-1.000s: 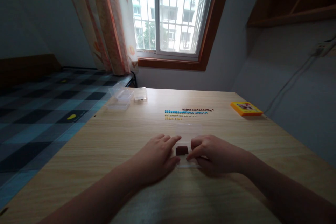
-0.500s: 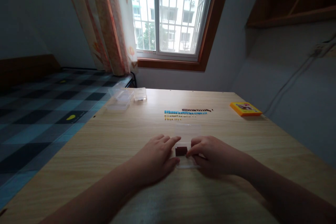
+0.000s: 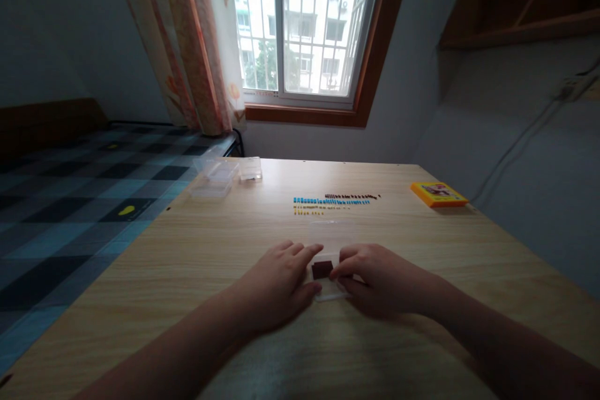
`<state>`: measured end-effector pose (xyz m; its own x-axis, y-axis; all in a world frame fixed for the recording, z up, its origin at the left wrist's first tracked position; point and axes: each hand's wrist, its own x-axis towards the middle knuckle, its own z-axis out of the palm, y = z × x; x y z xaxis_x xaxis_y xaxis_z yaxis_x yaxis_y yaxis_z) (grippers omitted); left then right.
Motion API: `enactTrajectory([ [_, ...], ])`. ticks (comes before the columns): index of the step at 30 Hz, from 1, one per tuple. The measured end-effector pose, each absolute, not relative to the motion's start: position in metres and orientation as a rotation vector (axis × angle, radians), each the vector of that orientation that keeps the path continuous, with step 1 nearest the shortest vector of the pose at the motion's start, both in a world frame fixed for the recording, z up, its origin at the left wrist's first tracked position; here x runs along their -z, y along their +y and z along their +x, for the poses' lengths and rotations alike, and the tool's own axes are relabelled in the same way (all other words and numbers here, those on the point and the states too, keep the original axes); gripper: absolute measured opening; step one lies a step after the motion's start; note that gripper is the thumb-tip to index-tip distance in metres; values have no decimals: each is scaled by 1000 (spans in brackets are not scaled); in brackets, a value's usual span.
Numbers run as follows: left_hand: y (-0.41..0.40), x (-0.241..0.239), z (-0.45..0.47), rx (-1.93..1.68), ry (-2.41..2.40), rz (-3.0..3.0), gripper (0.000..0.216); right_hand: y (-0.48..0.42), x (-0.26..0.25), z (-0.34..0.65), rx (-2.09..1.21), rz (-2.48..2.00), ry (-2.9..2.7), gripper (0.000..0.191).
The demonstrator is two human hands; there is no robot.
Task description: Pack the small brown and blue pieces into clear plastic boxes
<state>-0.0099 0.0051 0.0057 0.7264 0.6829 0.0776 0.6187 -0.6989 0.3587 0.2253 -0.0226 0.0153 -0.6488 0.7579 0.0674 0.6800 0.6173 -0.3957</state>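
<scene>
A clear plastic box lies in front of me on the table, its clear lid opened out on the far side. Inside it is a dark brown block piece, flat and roughly rectangular. My left hand rests at the box's left side, index finger stretched out along the far edge and thumb apart from it near the front left corner. On the right, my right hand is closed, its fingertips pinched together at the brown piece's right edge. Whatever small part they may hold is hidden.
Beyond the box lie rows of tiny blue pieces, brown pieces and yellow pieces. Several clear containers stand at the far left, a smaller clear box beside them. An orange-yellow box lies at the right edge.
The clear box and the brown piece have shifted slightly left and turned a little. My right hand has moved slightly left with them; my left hand has hardly moved.
</scene>
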Motion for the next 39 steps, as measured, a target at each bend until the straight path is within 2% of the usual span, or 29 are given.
enactTrajectory([
  [39, 4, -9, -9, -294, 981, 2615, 49, -16, -6, 226, -580, -1136, -2553, 24],
])
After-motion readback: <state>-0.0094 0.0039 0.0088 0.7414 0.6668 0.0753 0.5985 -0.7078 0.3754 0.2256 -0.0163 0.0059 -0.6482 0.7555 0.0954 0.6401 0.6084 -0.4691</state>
